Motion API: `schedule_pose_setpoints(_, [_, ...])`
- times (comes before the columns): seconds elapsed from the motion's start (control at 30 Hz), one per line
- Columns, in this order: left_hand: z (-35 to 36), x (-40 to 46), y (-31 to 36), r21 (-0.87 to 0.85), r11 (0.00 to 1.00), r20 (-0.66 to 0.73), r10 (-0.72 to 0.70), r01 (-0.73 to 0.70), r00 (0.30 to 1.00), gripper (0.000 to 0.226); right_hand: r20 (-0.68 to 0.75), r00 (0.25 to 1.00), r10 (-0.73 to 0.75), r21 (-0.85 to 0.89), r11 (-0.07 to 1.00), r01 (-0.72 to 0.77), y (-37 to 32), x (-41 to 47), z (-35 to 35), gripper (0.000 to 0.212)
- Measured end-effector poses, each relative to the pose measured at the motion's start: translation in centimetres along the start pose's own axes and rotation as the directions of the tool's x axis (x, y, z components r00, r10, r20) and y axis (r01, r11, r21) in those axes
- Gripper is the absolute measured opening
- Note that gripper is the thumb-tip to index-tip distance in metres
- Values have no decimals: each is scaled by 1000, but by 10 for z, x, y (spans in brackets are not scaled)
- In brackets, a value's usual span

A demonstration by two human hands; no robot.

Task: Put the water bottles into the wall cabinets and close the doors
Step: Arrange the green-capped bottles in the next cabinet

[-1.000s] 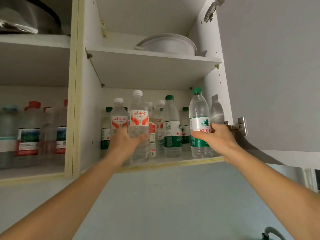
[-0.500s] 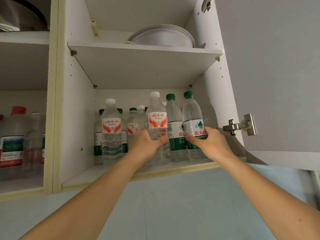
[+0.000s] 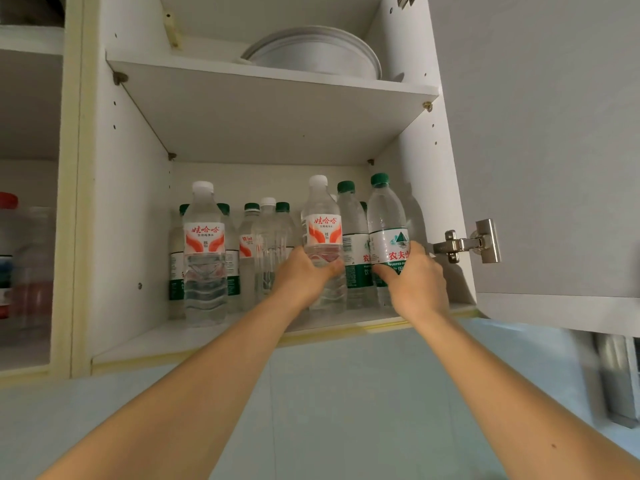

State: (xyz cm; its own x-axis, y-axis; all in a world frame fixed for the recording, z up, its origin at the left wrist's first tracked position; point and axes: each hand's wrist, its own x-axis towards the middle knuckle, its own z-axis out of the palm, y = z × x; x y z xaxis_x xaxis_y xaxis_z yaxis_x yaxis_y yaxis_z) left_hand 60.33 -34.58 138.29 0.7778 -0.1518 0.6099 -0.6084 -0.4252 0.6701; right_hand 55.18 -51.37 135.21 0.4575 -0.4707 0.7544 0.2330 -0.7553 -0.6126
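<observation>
Gripping two bottles at centre right of the frame, the left hand [image 3: 304, 275] was wrapped round a white-capped Wahaha bottle [image 3: 323, 237] and the right hand [image 3: 417, 280] round a green-capped Nongfu Spring bottle [image 3: 388, 233], both upright on the cabinet's lower shelf [image 3: 145, 344]. Packed neighbours risked toppling if either bottle was shoved back carelessly; the Nongfu bottle stood near the shelf's front edge and might slip off, or block the open door [image 3: 540, 150]. Legible print: red "娃哈哈", red "农夫", and "PURIFIED".

Both forearms are bare to each hand, no sleeves or jewellery showing.
</observation>
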Motion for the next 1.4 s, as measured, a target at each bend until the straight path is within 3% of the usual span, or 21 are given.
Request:
schedule_pose_setpoints(0.3, [-3, -8, 3, 21, 1000, -8, -1, 1, 1000, 54, -30, 1000, -7, -63, 998, 5, -6, -9, -5, 60])
schedule_pose_setpoints(0.43, [-6, -10, 5, 63, 998, 14, 15, -16, 1000, 43, -22, 1000, -4, -23, 1000, 3, -7, -11, -7, 59])
schedule_pose_setpoints(0.6, [2, -13, 7, 121, 991, -45, 66, -60, 997, 39, -110, 994, 17, -10, 1000, -18, -4, -13, -3, 63])
schedule_pose_setpoints(0.93, [10, -18, 21, 74, 996, -57, 61, -56, 997, 45, -145, 989, -15, -3, 1000, 15, -2, -10, -1, 68])
schedule_pose_setpoints(1.1, [-47, -30, 23, 231, 962, -186, 187, -142, 965, 62, -243, 955, -171, 44, 981, 187, -6, -20, -5, 65])
schedule_pose_setpoints(1.23, [-100, -35, 6, 485, 845, -335, 418, -226, 845, 71, -356, 826, -437, 79, 867, 493, -32, -33, 0, 53])
schedule_pose_setpoints(1.3, [-119, -34, -6, 577, 798, -360, 439, -173, 823, 80, -322, 777, -542, 160, 777, 608, -54, -38, 9, 46])
schedule_pose_setpoints(1.4, [-132, -31, -24, 505, 862, -426, 299, -50, 854, 93, -84, 779, -621, 268, 739, 618, -89, -39, 32, 41])
